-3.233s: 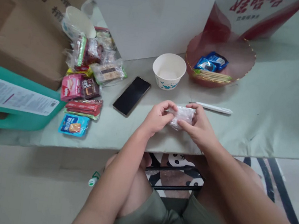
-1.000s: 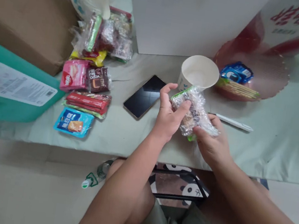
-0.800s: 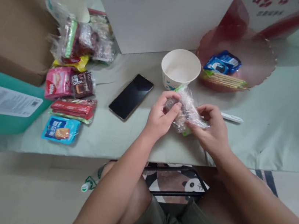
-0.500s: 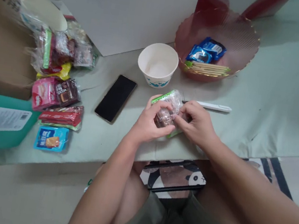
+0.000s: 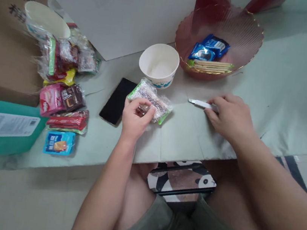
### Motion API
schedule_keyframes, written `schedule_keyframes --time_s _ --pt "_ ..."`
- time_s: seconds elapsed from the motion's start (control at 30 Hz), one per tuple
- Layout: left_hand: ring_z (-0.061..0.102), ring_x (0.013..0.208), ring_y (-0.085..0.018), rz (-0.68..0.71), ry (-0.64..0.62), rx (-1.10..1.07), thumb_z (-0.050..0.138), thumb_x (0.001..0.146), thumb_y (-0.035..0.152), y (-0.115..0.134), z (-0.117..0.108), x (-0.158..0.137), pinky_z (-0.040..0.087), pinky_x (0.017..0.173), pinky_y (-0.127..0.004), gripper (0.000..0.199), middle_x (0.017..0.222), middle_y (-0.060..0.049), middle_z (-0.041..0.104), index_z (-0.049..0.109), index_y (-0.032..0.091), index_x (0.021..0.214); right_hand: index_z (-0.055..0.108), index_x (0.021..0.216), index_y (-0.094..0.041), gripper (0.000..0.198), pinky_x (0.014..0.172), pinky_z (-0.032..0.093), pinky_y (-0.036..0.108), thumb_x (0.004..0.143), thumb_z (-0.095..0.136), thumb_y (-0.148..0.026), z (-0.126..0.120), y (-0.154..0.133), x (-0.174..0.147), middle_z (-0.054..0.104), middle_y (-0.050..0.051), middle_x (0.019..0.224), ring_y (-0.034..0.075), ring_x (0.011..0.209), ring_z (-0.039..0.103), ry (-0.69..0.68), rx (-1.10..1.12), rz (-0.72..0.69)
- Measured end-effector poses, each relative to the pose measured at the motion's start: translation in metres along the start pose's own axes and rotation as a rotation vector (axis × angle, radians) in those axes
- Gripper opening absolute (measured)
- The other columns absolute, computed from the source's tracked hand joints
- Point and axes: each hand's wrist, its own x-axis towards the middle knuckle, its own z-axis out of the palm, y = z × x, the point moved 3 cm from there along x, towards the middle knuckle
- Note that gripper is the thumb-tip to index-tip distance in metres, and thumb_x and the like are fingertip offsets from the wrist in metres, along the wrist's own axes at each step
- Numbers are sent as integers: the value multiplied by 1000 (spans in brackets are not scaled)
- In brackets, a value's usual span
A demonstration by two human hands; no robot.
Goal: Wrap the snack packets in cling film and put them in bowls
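While the person's left hand (image 5: pixel 136 117) curls over the near left side of a flat, clear-wrapped packet with bright green ends (image 5: pixel 159 103), its thumb and forefinger bend into a small loop, their tips drawn close and clamped on the crinkled film. Seen from the head, that packet is just in front of a round white paper bowl with a blue pattern (image 5: pixel 161 62) and overlaps the right side of a black rectangular phone (image 5: pixel 116 104); whether it touches the table, I can't tell. Well apart from it, the right hand (image 5: pixel 233 116) has thumb and fingers brought together on the right end of a slim white pen-like tool (image 5: pixel 199 103), its tip pointing left over the pale green tablecloth (image 5: pixel 294 85). Farther back, a translucent pink bowl with a wavy gold rim (image 5: pixel 247 35) holds shiny blue packets (image 5: pixel 216 47) and thin pale sticks with green ends (image 5: pixel 211 67). Off to the left lies a heap of colourful wrapped snacks (image 5: pixel 73 98).
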Motion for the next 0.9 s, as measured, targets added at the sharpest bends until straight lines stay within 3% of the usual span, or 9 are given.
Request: schedule_keyframes --time_s 0.07,0.17,0.27,0.33,0.53,0.67,0.9 --pt "50 62 -8 -17 -2 -2 76 72 24 0 -1 0 46 55 -22 10 90 -1 56 70 21 79 66 94 -22 17 80 45 43 88 61 -37 -7 -3 -4 67 12 93 30 90 62 6 137 12" --pt "48 60 -7 -1 -5 29 76 73 22 4 1 -2 48 56 -23 7 93 -2 58 71 20 78 62 99 -24 28 70 47 35 92 61 -51 -13 -27 -15 67 4 81 20 71 62 -27 557 16" --pt "52 64 -9 40 -42 58 75 75 21 13 6 -5 50 60 -24 4 90 -1 59 73 21 77 61 100 -24 39 56 46 29 92 59 -62 -6 -64 -25 65 0 73 13 57 56 -224 956 -12" --pt "56 72 -12 89 -76 65 77 75 22 19 9 -8 53 65 -25 3 85 -2 59 74 23 76 61 98 -22 39 53 45 27 91 61 -61 3 -84 -26 66 -1 72 11 53 55 -323 1085 -6" --pt "57 73 -14 158 -122 83 79 73 19 26 15 -11 53 67 -27 7 83 -1 56 73 23 74 46 94 -24 41 46 39 22 82 71 -55 20 -100 -16 64 -6 65 9 49 53 -306 1214 143" --pt "55 69 -13 134 -128 82 78 74 18 26 16 -12 52 65 -27 10 78 0 56 70 23 71 43 82 -24 41 47 38 22 82 72 -53 23 -99 -14 65 -4 66 8 49 53 -325 1157 166" --pt "53 64 -10 85 35 -37 76 73 23 15 1 -5 49 62 -25 8 78 1 61 68 21 72 49 77 -22 35 46 35 24 82 70 -51 24 -90 -21 69 1 69 11 50 54 -489 955 213"
